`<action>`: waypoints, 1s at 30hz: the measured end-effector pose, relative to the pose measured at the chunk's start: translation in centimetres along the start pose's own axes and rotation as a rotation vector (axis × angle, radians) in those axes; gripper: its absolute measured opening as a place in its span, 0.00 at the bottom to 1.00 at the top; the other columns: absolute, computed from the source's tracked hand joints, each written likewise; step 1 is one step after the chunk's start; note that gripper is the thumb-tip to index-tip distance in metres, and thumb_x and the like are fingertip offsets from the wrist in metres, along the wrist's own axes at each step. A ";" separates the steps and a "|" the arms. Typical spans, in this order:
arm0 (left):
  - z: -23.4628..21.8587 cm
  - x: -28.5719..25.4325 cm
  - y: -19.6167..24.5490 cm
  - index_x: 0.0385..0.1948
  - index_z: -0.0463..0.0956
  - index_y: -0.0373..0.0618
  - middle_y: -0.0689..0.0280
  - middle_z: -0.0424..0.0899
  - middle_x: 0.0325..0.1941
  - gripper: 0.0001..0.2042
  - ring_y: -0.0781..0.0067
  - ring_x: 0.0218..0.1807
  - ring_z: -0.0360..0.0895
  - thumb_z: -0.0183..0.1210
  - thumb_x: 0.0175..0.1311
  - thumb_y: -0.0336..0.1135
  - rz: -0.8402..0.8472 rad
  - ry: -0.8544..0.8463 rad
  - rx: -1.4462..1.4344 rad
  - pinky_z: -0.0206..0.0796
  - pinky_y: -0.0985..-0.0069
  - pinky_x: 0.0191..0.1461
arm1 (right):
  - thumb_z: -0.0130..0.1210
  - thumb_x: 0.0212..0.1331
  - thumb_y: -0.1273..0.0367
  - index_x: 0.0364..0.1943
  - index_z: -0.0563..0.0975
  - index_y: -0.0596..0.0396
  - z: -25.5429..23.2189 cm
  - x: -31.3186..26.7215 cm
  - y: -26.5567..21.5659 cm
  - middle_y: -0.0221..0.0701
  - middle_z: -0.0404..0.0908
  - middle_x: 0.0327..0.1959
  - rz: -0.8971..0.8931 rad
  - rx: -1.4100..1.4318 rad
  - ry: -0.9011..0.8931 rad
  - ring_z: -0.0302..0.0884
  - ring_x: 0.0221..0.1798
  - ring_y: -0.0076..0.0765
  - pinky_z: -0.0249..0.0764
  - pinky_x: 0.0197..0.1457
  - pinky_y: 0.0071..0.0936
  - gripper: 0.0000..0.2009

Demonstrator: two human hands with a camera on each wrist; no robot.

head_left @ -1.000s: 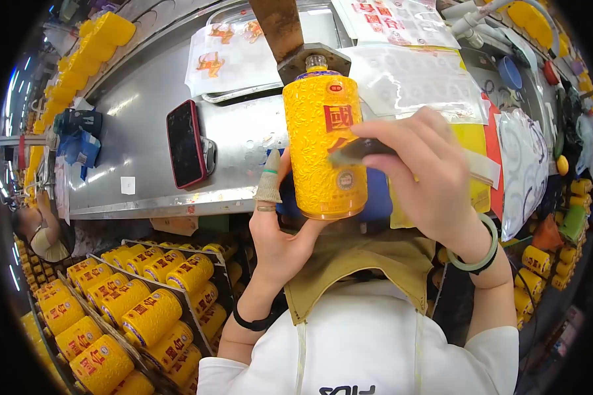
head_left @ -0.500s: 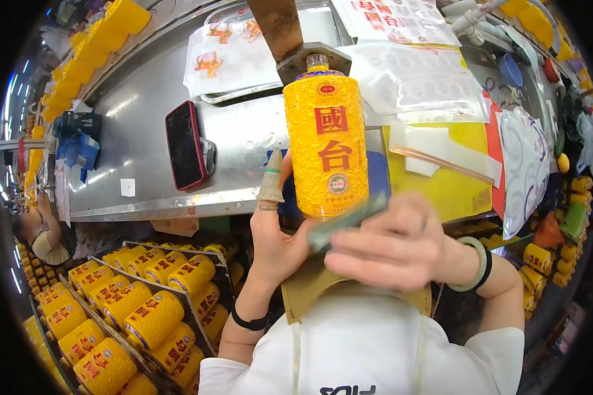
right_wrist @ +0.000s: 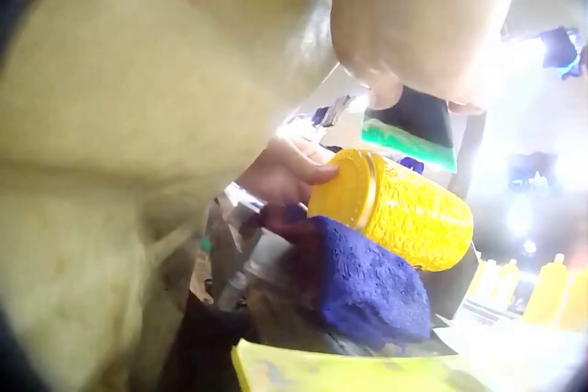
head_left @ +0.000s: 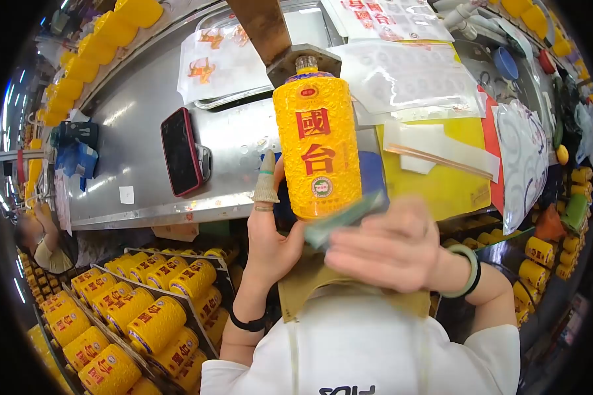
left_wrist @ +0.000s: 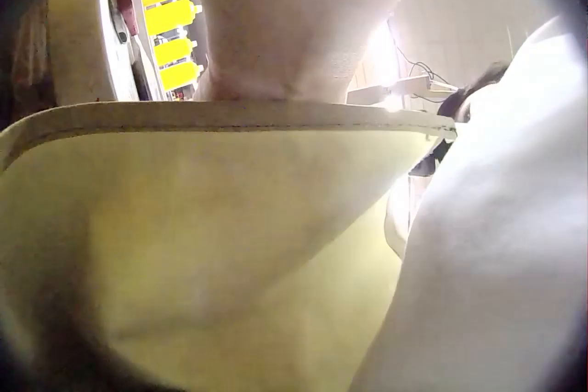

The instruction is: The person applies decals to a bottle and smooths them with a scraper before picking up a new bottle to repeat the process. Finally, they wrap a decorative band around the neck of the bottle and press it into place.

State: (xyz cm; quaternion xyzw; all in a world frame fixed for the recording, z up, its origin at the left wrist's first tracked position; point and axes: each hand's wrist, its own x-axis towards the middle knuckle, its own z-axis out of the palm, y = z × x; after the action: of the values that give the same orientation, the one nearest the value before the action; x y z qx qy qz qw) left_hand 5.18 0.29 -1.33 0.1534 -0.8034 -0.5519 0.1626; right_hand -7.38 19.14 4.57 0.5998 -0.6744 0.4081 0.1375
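Observation:
A yellow embossed bottle point(head_left: 317, 148) with red characters and a round seal lies with its clear neck at a metal bracket point(head_left: 303, 62). My left hand point(head_left: 273, 240) grips it at the base, thumb beneath and a cot-covered finger along its left side. My right hand point(head_left: 392, 247), blurred, holds a squeegee point(head_left: 342, 220) that overlaps the bottle's lower end in the head view. In the right wrist view the squeegee point(right_wrist: 409, 130) shows a dark body and green edge, above the bottle point(right_wrist: 395, 213). The left wrist view is mostly apron point(left_wrist: 230, 227).
Beneath the bottle is a rough blue-purple block point(right_wrist: 372, 286). A phone point(head_left: 182, 151) lies left on the metal table point(head_left: 132, 112). Decal sheets point(head_left: 408, 79) and a yellow sheet point(head_left: 435, 191) lie to the right. Racked yellow bottles point(head_left: 155, 322) stand below left.
My right hand has moved the squeegee from the bottle's printed face down to its base. The bottle has turned, bringing the characters to the front. My left hand keeps its grip.

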 end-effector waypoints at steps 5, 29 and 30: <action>0.7 0.3 0.1 0.79 0.52 0.33 0.48 0.72 0.74 0.49 0.57 0.73 0.73 0.74 0.56 0.25 0.025 0.037 -0.063 0.64 0.64 0.75 | 0.70 0.54 0.72 0.46 0.85 0.54 1.3 -0.7 -2.1 0.28 0.86 0.39 0.278 0.277 0.056 0.78 0.32 0.31 0.74 0.35 0.27 0.14; 2.9 2.3 5.2 0.77 0.48 0.34 0.55 0.68 0.70 0.44 0.67 0.68 0.74 0.69 0.62 0.22 -0.210 0.043 -0.355 0.71 0.68 0.68 | 0.62 0.64 0.76 0.47 0.81 0.59 -0.2 -2.4 -1.5 0.34 0.80 0.36 0.941 0.388 0.210 0.78 0.36 0.33 0.74 0.41 0.27 0.09; 3.0 2.3 5.3 0.77 0.48 0.34 0.55 0.68 0.70 0.44 0.67 0.68 0.74 0.69 0.62 0.22 -0.211 0.042 -0.352 0.71 0.68 0.68 | 0.62 0.64 0.76 0.47 0.81 0.59 -0.2 -2.4 -1.5 0.34 0.80 0.36 0.927 0.388 0.211 0.78 0.36 0.33 0.74 0.41 0.27 0.09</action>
State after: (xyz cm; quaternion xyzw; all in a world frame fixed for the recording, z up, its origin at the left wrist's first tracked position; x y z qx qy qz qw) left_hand 1.47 3.60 2.79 0.2176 -0.6706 -0.6943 0.1449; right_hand -5.52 21.04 3.62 0.2079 -0.7638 0.6020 -0.1044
